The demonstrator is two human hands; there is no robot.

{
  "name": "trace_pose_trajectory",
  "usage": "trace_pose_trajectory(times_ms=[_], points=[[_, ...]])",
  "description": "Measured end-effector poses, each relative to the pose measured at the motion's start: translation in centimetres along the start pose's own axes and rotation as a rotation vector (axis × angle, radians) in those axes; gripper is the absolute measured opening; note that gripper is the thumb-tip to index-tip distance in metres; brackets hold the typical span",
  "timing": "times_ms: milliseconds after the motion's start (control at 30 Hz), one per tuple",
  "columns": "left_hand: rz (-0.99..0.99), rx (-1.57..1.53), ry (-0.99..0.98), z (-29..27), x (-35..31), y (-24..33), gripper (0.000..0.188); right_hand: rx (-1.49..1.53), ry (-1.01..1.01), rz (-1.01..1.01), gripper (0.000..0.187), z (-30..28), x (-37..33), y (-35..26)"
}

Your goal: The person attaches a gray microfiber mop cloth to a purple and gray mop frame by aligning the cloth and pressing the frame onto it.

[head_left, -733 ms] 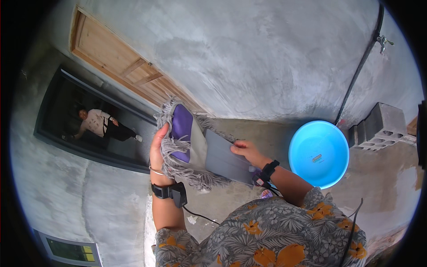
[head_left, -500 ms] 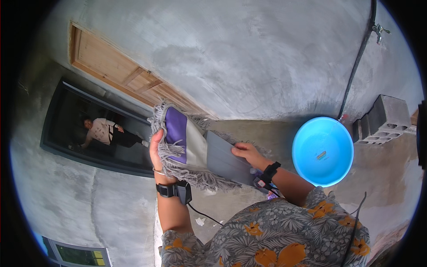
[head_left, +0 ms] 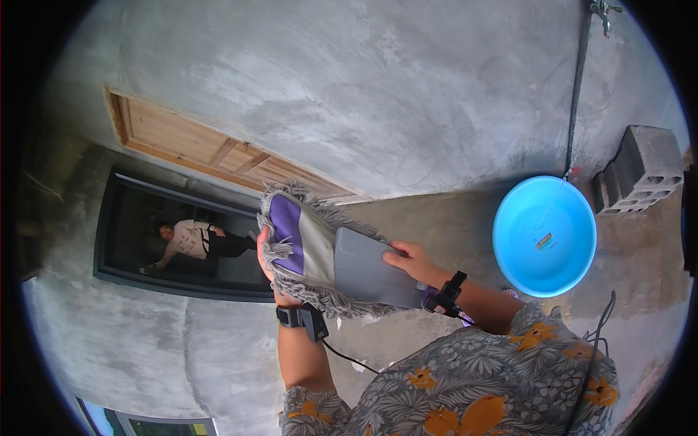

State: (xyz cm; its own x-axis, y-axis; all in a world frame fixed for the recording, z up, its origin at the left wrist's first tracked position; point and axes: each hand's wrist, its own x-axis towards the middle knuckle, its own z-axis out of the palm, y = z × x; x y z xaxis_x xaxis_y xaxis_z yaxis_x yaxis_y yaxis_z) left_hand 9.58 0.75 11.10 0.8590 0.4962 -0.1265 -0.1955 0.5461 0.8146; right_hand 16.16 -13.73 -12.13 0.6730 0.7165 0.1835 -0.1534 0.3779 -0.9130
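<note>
Left hand (head_left: 265,254) grips the grey-fringed, purple-and-white fabric mop pad (head_left: 318,251) by its left edge; I see the pad between both hands, right hand (head_left: 416,261) clasping the flat grey plate (head_left: 369,267) at its far edge.

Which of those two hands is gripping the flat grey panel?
The right hand, its thumb lying on the grey panel; the left hand instead holds the fringed edge of the purple-and-white pad.

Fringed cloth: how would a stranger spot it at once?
Find the grey wall across the top. Below it, the person's left hand and right hand hold two overlapping things. The fringed cloth is the left one: purple and pale with shaggy edges, unlike the smooth grey plate.
</note>
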Motion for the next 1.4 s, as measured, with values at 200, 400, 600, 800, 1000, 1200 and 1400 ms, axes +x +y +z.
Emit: trace_pose_trajectory(times_ms=[200,400,600,800,1000,1200,1400], points=[[-0.199,-0.287,-0.163,-1.7,2.3,-1.6,0.045,-0.182,-0.031,-0.08,0.032,0.3,0.6,-0.5],[-0.209,0.188,-0.097,1.0,2.8,-0.8,0.045,-0.258,-0.002,-0.148,0.033,-0.9,0.8,-0.4],[-0.153,0.142,-0.025,0.6,3.1,-0.6,0.042,-0.33,0.152,-0.274,0.037,-2.2,0.2,-2.7],[-0.069,0.174,0.087,-1.7,3.9,-0.3,0.031,-0.202,-0.072,-0.096,0.035,-1.7,1.0,-0.5],[-0.075,0.199,0.065,-0.7,3.7,-0.9,0.029,-0.286,0.068,-0.271,0.033,-1.6,-0.5,-2.0],[-0.06,0.227,0.07,-1.2,4.3,-1.7,0.027,-0.239,-0.131,-0.259,0.032,-1.4,0.3,-1.4],[-0.064,0.295,0.084,-0.8,4.2,-0.9,0.025,-0.257,-0.169,-0.258,0.039,-1.1,0.7,-1.2]])
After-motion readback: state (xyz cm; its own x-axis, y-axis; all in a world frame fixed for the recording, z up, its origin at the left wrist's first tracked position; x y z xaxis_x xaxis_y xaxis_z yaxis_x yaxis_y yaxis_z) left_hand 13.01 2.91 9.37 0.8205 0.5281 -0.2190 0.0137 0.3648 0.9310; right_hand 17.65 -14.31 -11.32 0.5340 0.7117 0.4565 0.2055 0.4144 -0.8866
